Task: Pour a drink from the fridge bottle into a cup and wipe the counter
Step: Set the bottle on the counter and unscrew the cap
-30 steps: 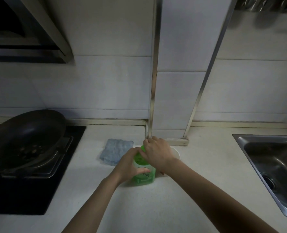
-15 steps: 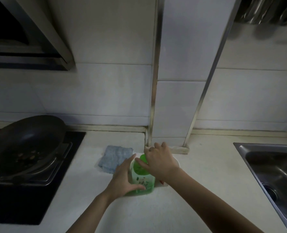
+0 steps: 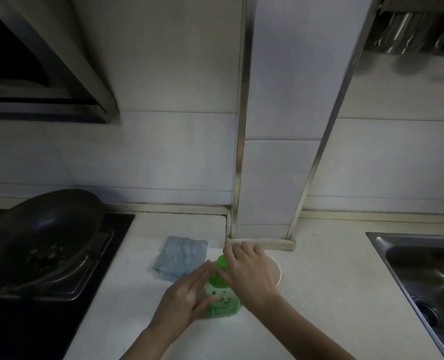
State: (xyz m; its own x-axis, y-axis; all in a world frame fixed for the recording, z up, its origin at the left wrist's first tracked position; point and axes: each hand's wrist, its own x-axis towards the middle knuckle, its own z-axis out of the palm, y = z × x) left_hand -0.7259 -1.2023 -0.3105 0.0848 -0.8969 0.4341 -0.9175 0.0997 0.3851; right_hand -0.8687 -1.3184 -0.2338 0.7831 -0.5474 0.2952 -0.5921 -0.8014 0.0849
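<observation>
My left hand (image 3: 187, 294) holds the green bottle (image 3: 222, 304) upright on the counter (image 3: 319, 294): thumb across its front, fingers laid fairly straight up its far side. My right hand (image 3: 249, 276) is curled over the top, fingers and thumb closed round the green cap (image 3: 221, 261). I judge the cap is being worked, though I cannot tell whether it is loose yet

The bottle looks like thin plastic, small and light, likely cold and perhaps slick from the fridge. A hard squeeze would dent it and push drink out once it is open, so I would grip low on the body, firmly but not tightly, and tip slowly

The white cup (image 3: 276, 271) stands just behind my right hand, mostly hidden by it, and is close enough for the wrist to knock. The blue-grey cloth (image 3: 180, 258) lies just beyond my left fingertips, ready for wiping. Well off to the left hand's side a dark pan (image 3: 44, 242) sits on the hob (image 3: 59, 320); the sink (image 3: 423, 281) is well off to the right. A tiled pillar (image 3: 265, 190) rises just beyond both hands, limiting forward room
</observation>
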